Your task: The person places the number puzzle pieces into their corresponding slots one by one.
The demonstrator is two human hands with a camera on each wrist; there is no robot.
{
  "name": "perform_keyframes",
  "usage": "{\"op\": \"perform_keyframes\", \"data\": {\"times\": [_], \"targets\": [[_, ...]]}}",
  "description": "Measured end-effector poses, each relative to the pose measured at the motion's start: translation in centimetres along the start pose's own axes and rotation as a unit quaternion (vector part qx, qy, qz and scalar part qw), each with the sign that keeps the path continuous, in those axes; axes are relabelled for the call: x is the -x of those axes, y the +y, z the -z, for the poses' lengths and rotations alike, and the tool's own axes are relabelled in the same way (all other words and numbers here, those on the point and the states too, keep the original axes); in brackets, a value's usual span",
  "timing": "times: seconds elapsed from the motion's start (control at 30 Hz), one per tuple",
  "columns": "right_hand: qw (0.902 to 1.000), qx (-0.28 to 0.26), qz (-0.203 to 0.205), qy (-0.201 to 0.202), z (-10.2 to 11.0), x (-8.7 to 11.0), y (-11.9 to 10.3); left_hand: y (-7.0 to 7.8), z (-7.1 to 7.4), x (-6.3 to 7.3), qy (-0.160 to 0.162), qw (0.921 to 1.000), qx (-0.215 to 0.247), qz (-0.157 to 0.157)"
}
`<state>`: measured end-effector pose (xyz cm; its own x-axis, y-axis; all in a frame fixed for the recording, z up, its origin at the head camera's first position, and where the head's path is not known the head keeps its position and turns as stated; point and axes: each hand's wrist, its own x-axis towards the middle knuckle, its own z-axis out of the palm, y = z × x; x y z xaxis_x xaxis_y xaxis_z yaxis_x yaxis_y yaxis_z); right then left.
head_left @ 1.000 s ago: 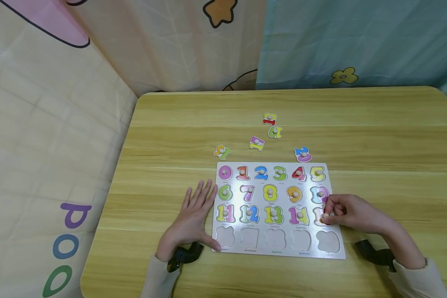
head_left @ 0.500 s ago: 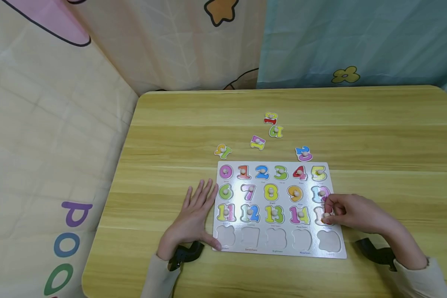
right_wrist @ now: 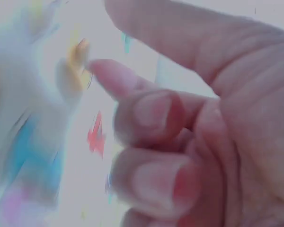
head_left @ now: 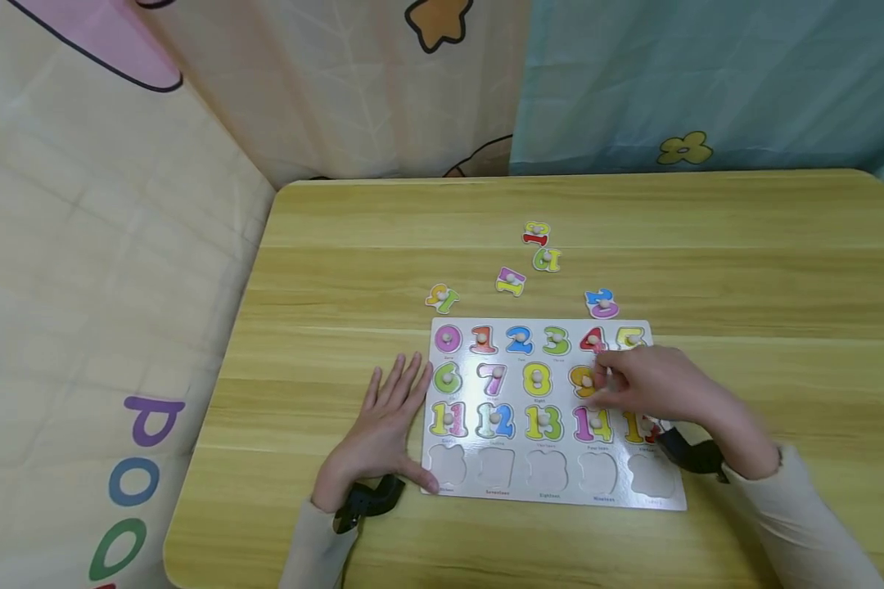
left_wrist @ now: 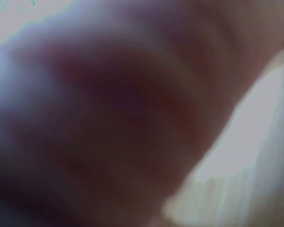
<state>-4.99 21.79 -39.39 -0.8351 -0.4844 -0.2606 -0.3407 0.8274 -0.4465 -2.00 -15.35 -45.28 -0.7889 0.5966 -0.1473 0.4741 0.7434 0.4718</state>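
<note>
A white number puzzle board (head_left: 516,483) lies on the table, its upper three rows filled with knobbed number pieces. Five recesses in its bottom row are bare. My left hand (head_left: 376,438) rests with spread fingers along the board's left edge, thumb on the lower-left corner. Over the right part of the board hovers my right hand (head_left: 651,380), near the 9 piece (head_left: 580,380). In the right wrist view its thumb and index finger stand apart with nothing between them; the other fingers are loosely curled. The 15 piece (head_left: 633,427) sits in its recess, partly covered by the wrist.
Behind the board lie several loose pieces: a 20 piece (head_left: 602,304), a 17 piece (head_left: 511,281), a 16 piece (head_left: 547,259), a red-and-yellow piece (head_left: 536,233) and an orange-and-green piece (head_left: 442,298). Curtains hang beyond the table (head_left: 766,262). The left wrist view is blurred.
My right hand has let go of the 15 piece and moved up and left over the board. My left hand has stayed in place.
</note>
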Motion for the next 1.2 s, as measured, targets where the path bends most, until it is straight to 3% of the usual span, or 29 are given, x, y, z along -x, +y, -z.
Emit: {"op": "perform_keyframes", "data": {"times": [0.27,0.4,0.53,0.8,1.2], "targets": [[0.9912,0.019,0.124,0.042,0.3,-10.5,-4.7,0.0,0.0,0.1,-0.003,1.0,-0.002,0.005],[0.9879,0.04,0.139,0.055,0.3,-15.2,-6.6,0.0,-0.1,0.2,0.0,1.0,-0.003,0.002],[0.9857,0.062,0.144,0.061,0.2,-18.1,-7.7,0.0,-0.1,0.2,0.006,1.0,0.001,-0.002],[0.9846,0.083,0.144,0.054,-0.3,-20.2,-8.1,0.0,0.0,0.1,0.002,1.0,0.003,0.001],[0.9829,0.119,0.126,0.064,-0.4,-19.7,-8.4,0.0,0.1,0.0,-0.011,0.9999,0.003,0.01]]}}
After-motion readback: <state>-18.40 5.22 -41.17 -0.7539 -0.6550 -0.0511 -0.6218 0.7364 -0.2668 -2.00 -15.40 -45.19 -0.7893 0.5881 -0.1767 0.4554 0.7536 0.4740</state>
